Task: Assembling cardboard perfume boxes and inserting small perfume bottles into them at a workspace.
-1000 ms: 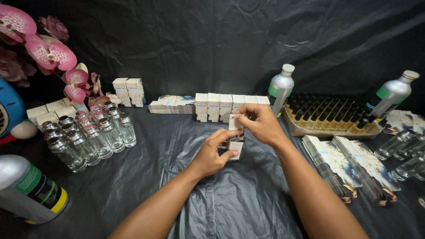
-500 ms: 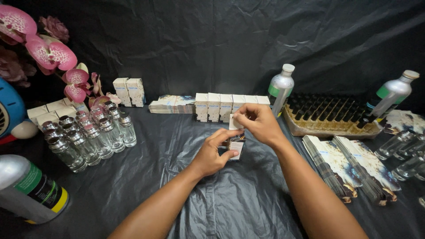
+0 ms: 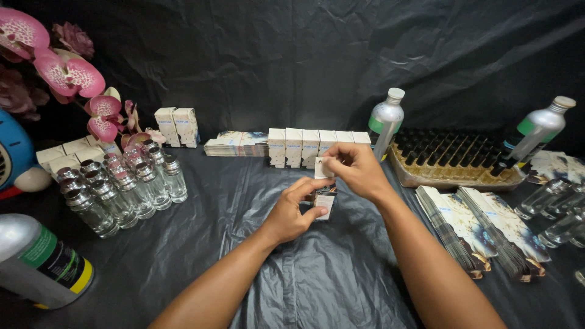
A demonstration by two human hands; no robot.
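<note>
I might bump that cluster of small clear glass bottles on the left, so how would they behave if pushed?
The glass bottles are tall, narrow and upright, so they probably tip easily. Packed close, one could knock its neighbours. Being round, a fallen one would likely roll on the black sheet.

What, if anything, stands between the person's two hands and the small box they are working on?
Nothing visible does. The left hand grips the small box at its lower part, and the right hand pinches its top flap directly.

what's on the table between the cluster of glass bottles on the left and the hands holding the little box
Nothing: in the head view, only bare black plastic sheet lies between the glass bottles and the left hand on the small box.
</note>
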